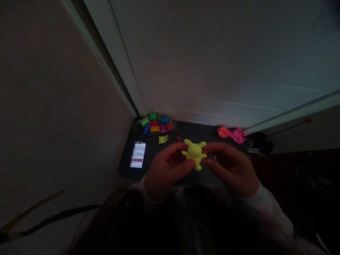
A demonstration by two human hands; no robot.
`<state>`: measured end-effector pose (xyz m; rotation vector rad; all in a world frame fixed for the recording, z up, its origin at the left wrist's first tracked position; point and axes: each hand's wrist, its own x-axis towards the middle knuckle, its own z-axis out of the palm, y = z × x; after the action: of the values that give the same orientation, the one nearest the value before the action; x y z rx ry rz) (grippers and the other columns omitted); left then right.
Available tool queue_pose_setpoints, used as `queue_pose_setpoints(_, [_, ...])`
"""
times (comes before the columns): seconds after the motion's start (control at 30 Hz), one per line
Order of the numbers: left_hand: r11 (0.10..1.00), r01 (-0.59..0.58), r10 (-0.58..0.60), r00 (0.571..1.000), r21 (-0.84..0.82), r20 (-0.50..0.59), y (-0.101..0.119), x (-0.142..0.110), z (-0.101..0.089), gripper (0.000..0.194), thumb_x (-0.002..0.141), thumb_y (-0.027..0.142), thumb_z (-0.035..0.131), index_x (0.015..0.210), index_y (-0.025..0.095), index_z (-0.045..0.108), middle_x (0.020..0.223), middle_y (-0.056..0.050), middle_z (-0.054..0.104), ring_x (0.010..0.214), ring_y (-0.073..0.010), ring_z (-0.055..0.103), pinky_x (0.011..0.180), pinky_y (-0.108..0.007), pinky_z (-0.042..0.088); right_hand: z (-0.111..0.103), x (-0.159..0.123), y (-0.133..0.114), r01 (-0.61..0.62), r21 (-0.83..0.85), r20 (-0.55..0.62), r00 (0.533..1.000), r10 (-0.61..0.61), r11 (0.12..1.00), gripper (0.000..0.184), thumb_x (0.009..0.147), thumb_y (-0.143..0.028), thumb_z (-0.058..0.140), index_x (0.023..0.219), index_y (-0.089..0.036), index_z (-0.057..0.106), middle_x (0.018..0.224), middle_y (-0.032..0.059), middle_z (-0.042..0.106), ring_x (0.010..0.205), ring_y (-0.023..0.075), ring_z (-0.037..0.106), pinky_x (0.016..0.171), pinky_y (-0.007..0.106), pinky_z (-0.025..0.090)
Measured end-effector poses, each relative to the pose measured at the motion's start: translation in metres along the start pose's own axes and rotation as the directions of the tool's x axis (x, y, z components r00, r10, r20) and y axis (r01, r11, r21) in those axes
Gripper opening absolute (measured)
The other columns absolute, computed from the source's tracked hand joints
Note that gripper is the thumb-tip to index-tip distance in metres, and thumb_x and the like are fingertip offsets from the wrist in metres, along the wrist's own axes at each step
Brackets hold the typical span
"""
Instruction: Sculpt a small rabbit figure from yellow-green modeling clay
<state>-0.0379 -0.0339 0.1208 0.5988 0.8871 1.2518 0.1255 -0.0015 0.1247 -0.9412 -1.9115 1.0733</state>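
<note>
A yellow modelling-clay figure (194,151) with two long ears, stubby arms and a rounded foot is held up above the dark table. My left hand (170,167) grips it from the left, thumb against its lower body and fingers behind. My right hand (233,168) is curled at the other side, thumb and forefinger at the little arm there; the exact contact is hard to see in the dim light. Just beyond the hands lie an opened yellow clay packet (163,139) and a small reddish-brown lump (178,139).
Several coloured clay packets (154,129) in clear plastic lie at the table's far left. A lit phone (138,154) rests on the left of the dark table (126,166). Orange (223,132) and pink (237,135) crumpled items sit far right. A pale panel (212,53) rises behind.
</note>
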Motion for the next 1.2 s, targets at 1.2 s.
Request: queue_pose_setpoints(1.2, [0.457, -0.814, 0.675, 0.580, 0.360, 0.455, 0.018, -0.017, -0.004, 0.046, 0.069, 0.009, 0.063, 0.112, 0.019, 0.054, 0.097, -0.005, 0.065, 0.094, -0.0138, 0.058, 0.083, -0.023, 0.048, -0.006, -0.004, -0.037, 0.328, -0.075, 0.024, 0.945, -0.327, 0.942, 0.027, 0.074, -0.006, 0.055, 0.096, -0.021, 0.056, 0.086, 0.0043, 0.065, 0.080, 0.0155, 0.061, 0.077, 0.033, 0.049])
